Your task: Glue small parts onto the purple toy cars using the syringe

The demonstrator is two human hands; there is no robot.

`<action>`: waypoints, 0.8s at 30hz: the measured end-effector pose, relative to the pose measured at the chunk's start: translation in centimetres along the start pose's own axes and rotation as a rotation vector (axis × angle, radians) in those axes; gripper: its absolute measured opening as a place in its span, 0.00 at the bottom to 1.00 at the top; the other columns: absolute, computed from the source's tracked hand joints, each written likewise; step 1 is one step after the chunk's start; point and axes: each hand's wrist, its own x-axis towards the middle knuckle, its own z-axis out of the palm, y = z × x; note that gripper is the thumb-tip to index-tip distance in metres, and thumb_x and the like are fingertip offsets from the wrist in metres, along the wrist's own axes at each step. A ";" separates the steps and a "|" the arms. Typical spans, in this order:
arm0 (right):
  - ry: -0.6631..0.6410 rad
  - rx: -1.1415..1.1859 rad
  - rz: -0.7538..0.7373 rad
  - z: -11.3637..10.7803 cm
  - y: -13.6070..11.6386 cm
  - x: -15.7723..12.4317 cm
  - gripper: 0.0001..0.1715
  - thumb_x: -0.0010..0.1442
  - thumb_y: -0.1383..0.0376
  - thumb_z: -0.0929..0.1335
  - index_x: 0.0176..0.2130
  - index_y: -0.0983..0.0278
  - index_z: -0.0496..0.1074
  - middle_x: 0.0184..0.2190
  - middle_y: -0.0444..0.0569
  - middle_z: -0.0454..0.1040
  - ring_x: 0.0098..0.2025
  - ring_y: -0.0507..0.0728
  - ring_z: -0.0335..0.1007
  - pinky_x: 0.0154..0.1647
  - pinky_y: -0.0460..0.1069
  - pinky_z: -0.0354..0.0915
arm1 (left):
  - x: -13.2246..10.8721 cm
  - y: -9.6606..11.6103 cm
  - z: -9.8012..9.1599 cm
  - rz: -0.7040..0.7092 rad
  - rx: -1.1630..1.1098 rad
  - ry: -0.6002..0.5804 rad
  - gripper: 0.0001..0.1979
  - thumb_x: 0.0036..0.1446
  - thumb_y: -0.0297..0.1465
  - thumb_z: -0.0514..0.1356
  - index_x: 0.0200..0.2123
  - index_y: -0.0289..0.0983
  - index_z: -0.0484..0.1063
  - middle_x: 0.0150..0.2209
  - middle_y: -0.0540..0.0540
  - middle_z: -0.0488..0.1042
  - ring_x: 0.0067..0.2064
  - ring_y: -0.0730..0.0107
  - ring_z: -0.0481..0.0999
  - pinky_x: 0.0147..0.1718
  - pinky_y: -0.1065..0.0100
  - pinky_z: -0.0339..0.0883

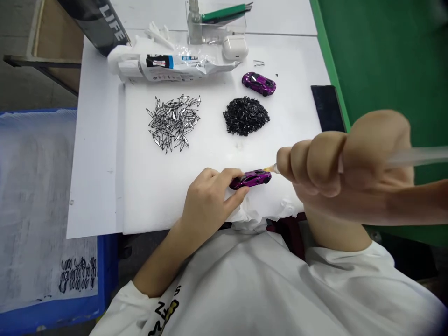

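Observation:
My left hand [206,205] is shut on a small metallic purple toy car [250,179], holding it down on the white plastic board [147,196] near the board's front edge. My right hand [336,163] grips a clear dispensing syringe [416,156], and its thin tip [271,169] reaches the car's right end. A second purple toy car [259,84] lies further back. Left of it sit a heap of small black pieces [246,116] and a spread of black-and-clear slivers [173,122].
A tube of adhesive in plastic wrap [178,63], a white earbud case [235,48] and an acrylic stand [210,21] stand along the back. A black slab [327,108] lies at the right edge. Left of the table is a blue-rimmed bin [42,210] lined with paper.

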 end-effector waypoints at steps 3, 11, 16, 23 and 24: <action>-0.091 0.046 -0.051 -0.2 1.1 -0.4 0.26 0.63 0.55 0.59 0.19 0.65 0.52 0.15 0.39 0.53 0.18 0.46 0.52 0.24 0.46 0.55 | 0.0 -0.1 0.1 0.005 0.006 0.000 0.08 0.58 0.35 0.59 0.38 0.38 0.72 0.27 0.52 0.74 0.30 0.71 0.68 0.30 0.71 0.63; -0.150 0.020 -0.194 -0.5 2.7 -1.3 0.27 0.63 0.51 0.55 0.20 0.64 0.48 0.15 0.39 0.50 0.18 0.45 0.48 0.24 0.45 0.55 | 0.0 -0.1 0.2 0.014 0.014 -0.004 0.09 0.60 0.35 0.57 0.39 0.36 0.71 0.33 0.51 0.77 0.30 0.71 0.67 0.31 0.70 0.63; -0.138 0.003 -0.215 -0.3 2.9 -1.5 0.28 0.64 0.50 0.53 0.20 0.64 0.48 0.16 0.39 0.50 0.18 0.45 0.48 0.24 0.45 0.55 | 0.1 0.1 0.2 0.015 0.025 0.003 0.10 0.60 0.35 0.56 0.38 0.35 0.71 0.33 0.52 0.77 0.30 0.71 0.67 0.31 0.70 0.63; -0.142 -0.016 -0.210 -0.2 3.1 -1.5 0.29 0.63 0.49 0.52 0.19 0.64 0.48 0.16 0.39 0.49 0.18 0.44 0.49 0.24 0.45 0.55 | 0.1 0.0 0.3 0.006 0.033 0.001 0.10 0.60 0.36 0.56 0.39 0.36 0.71 0.32 0.52 0.76 0.30 0.71 0.66 0.30 0.70 0.62; -0.143 -0.018 -0.209 -0.2 3.1 -1.5 0.29 0.64 0.49 0.52 0.19 0.64 0.48 0.16 0.39 0.49 0.18 0.44 0.49 0.24 0.45 0.55 | 0.1 0.0 0.3 0.005 0.032 0.001 0.10 0.60 0.36 0.56 0.39 0.36 0.71 0.31 0.53 0.76 0.30 0.71 0.66 0.30 0.70 0.62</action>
